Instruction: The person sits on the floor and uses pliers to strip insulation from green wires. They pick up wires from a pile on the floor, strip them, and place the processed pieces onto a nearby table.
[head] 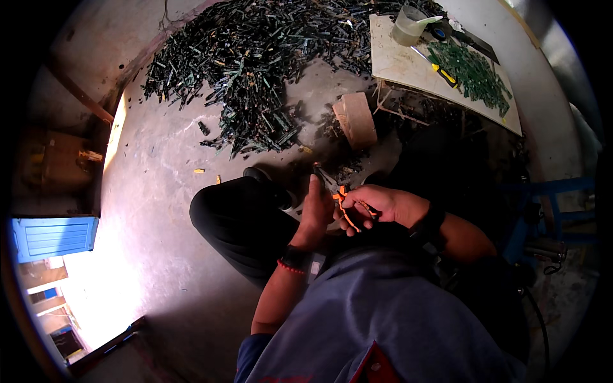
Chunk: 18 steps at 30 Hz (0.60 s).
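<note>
My right hand (378,206) holds pliers (343,203) with orange and black handles, the fingers wrapped around the grips. The metal jaws point up and left, against or very near a small dark piece (316,165) in my left hand (316,206). My left thumb lies along that piece; only its reddish end shows clearly, and the rest is hidden by the hand. Both hands are above my lap, between my bent knees. Just beyond them, dark debris (348,168) lies scattered on the concrete floor.
A large pile of dark narrow pieces (249,72) covers the floor ahead. A brick-like block (357,119) stands nearer. On a low board (390,62) at right are green strips (471,72), a yellow-black screwdriver (443,74) and a cloudy plastic cup (407,28). A blue metal frame (555,206) stands at right.
</note>
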Tool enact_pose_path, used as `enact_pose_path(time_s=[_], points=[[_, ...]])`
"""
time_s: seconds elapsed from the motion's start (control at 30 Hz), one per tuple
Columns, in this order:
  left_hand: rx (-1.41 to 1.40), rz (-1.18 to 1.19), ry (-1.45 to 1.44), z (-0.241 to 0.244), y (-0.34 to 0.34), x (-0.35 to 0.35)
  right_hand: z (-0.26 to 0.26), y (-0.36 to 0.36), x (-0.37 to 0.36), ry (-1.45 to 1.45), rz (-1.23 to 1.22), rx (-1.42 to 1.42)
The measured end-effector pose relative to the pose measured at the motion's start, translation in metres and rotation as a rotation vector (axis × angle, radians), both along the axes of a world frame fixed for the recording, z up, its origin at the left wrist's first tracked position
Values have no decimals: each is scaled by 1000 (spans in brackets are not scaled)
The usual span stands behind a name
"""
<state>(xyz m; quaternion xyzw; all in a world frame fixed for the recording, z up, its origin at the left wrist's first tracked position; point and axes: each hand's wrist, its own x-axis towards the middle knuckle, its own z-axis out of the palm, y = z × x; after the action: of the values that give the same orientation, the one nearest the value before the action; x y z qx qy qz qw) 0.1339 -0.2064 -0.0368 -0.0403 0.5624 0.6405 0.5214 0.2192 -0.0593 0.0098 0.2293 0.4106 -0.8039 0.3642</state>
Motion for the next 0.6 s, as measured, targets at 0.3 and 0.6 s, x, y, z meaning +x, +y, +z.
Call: enact_pose_path(time_s=[0.3, 0.6], points=[[38, 27, -143, 11, 0, 2, -15, -3, 3, -61, -173, -138], [76, 53, -145, 8, -2, 3, -4, -3, 6, -22, -165, -104]])
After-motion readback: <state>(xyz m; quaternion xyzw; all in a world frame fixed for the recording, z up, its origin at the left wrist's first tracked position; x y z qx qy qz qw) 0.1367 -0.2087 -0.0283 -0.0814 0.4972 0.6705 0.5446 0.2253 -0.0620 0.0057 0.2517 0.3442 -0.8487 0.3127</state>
